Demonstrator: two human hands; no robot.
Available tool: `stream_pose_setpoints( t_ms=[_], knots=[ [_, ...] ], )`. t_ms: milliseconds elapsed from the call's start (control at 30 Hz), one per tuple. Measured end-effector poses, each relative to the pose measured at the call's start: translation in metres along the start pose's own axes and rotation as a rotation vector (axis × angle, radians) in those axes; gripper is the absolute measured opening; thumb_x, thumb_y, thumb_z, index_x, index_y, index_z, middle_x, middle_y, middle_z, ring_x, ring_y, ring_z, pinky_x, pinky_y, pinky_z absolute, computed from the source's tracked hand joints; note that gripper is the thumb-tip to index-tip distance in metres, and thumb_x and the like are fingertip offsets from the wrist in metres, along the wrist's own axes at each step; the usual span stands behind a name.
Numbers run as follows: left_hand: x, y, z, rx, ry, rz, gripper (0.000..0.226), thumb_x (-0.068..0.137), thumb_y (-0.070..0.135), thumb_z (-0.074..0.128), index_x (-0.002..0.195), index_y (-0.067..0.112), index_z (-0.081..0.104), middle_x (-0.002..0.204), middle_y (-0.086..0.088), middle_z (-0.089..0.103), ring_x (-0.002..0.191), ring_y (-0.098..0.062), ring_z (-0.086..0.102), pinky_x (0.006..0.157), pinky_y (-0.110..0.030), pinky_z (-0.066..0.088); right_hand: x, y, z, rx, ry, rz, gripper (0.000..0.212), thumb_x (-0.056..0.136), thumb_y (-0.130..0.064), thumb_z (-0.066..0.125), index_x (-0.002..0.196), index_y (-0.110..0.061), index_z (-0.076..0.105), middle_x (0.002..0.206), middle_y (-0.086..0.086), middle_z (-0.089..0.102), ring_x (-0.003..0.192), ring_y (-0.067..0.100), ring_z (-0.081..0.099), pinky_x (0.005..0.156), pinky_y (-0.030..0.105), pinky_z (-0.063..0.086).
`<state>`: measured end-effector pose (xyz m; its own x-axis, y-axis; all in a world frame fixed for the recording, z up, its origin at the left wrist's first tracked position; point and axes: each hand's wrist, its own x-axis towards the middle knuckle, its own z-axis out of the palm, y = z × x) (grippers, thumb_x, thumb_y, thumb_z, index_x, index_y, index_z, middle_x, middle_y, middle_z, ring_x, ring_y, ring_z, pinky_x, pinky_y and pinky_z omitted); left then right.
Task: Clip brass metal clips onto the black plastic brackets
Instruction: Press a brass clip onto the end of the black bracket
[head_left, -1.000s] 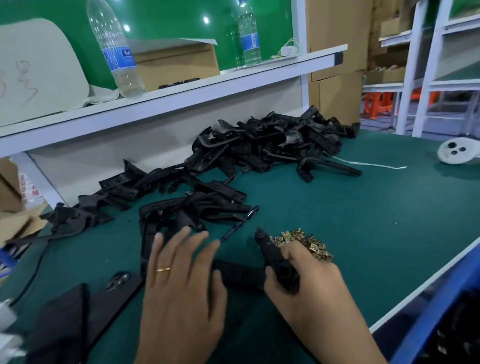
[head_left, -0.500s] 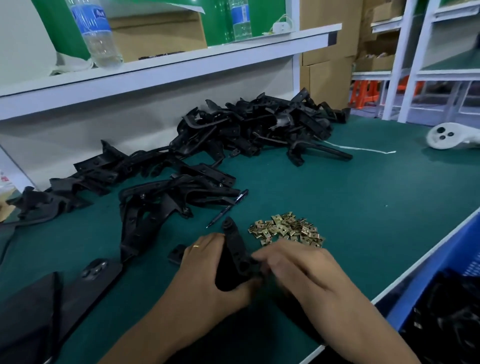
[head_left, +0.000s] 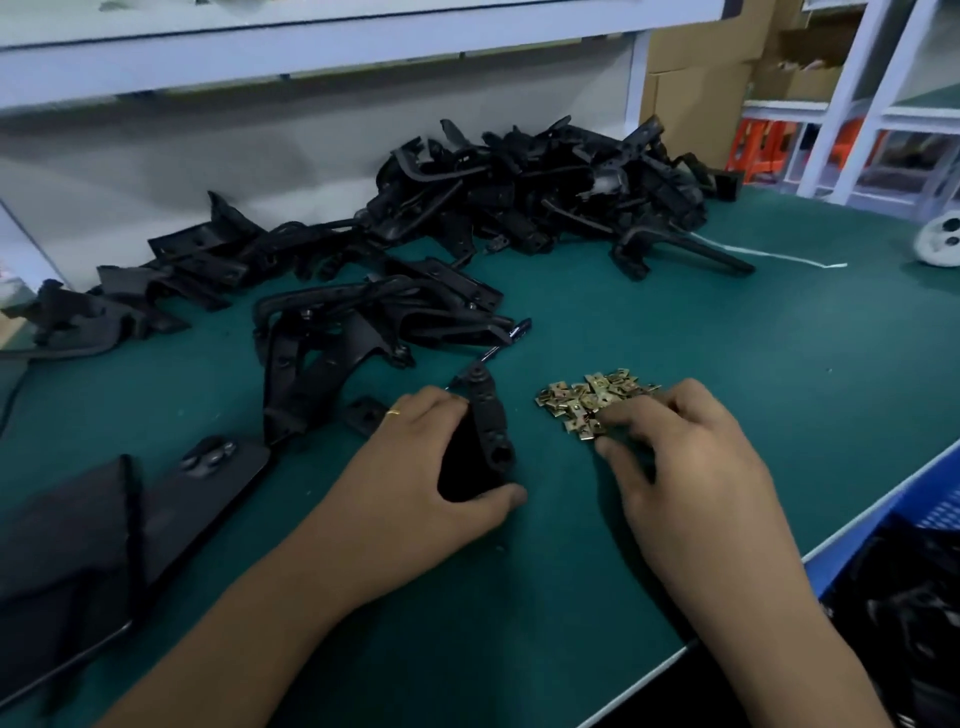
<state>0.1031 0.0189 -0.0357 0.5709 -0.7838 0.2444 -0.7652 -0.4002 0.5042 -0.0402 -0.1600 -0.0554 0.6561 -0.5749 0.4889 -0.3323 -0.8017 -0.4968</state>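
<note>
Black bracket (head_left: 485, 426) stands w/ long axis running away from the person, narrow rounded end pointing to the far side, slightly left. Left hand (head_left: 431, 467) grips it, fingers curled over the left side, thumb under the near end. Brass clips (head_left: 587, 402) lie in a loose heap just right of the bracket; right hand (head_left: 685, 457) has curled fingertips on the heap's near edge, can't tell if a clip is pinched. Green tabletop (head_left: 701, 322) w/ bracket pile (head_left: 519, 197) at back under a white shelf (head_left: 311, 41); cardboard boxes (head_left: 691, 93) far right.
</note>
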Motion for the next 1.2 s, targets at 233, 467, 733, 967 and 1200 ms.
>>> stream_pose_setpoints(
  t_ms=[233, 467, 733, 967, 1200],
  knots=[
    [-0.001, 0.001, -0.001, 0.035, -0.007, 0.010, 0.065, 0.073, 0.080, 0.055, 0.120, 0.035, 0.056, 0.118, 0.028, 0.046, 0.119, 0.001, 0.043, 0.099, -0.017, 0.038, 0.001, -0.004, -0.003, -0.014, -0.038, 0.006, 0.008, 0.094, -0.025, 0.067, 0.102, -0.026, 0.068, 0.097, -0.007, 0.051, 0.096, 0.020, 0.053, 0.066, 0.034, 0.046],
    [-0.002, 0.003, 0.000, 0.035, -0.031, 0.020, 0.068, 0.071, 0.083, 0.059, 0.119, 0.036, 0.055, 0.116, 0.028, 0.046, 0.117, 0.000, 0.046, 0.096, -0.021, 0.043, 0.001, -0.006, -0.007, -0.013, -0.092, -0.011, 0.010, 0.095, -0.031, 0.063, 0.104, -0.027, 0.066, 0.102, -0.010, 0.051, 0.100, 0.016, 0.052, 0.072, 0.038, 0.051],
    [-0.005, 0.005, 0.001, 0.030, -0.046, 0.037, 0.054, 0.067, 0.090, 0.058, 0.107, 0.061, 0.035, 0.127, 0.041, 0.032, 0.122, 0.018, 0.032, 0.093, 0.004, 0.026, 0.003, -0.002, -0.005, 0.120, -0.105, -0.044, 0.030, 0.091, -0.016, 0.066, 0.089, -0.037, 0.045, 0.090, -0.020, 0.049, 0.091, 0.005, 0.046, 0.072, 0.020, 0.038],
    [-0.006, 0.010, -0.002, -0.045, -0.039, 0.066, 0.051, 0.076, 0.094, 0.048, 0.105, 0.051, 0.047, 0.113, 0.023, 0.050, 0.114, -0.001, 0.049, 0.089, -0.021, 0.044, 0.004, -0.006, -0.015, 0.730, -0.083, 0.069, 0.023, 0.088, -0.012, 0.077, 0.098, -0.032, 0.073, 0.084, -0.004, 0.072, 0.077, 0.014, 0.068, 0.070, 0.016, 0.051],
    [-0.006, 0.031, 0.006, 0.163, 0.068, 0.271, 0.060, 0.080, 0.072, 0.065, 0.118, 0.028, 0.054, 0.118, 0.018, 0.050, 0.123, 0.000, 0.046, 0.126, -0.027, 0.017, 0.007, -0.005, -0.021, 1.027, -0.187, 0.157, 0.014, 0.082, -0.026, 0.075, 0.081, -0.012, 0.076, 0.072, 0.013, 0.073, 0.060, 0.021, 0.067, 0.056, 0.026, 0.055]
  ],
)
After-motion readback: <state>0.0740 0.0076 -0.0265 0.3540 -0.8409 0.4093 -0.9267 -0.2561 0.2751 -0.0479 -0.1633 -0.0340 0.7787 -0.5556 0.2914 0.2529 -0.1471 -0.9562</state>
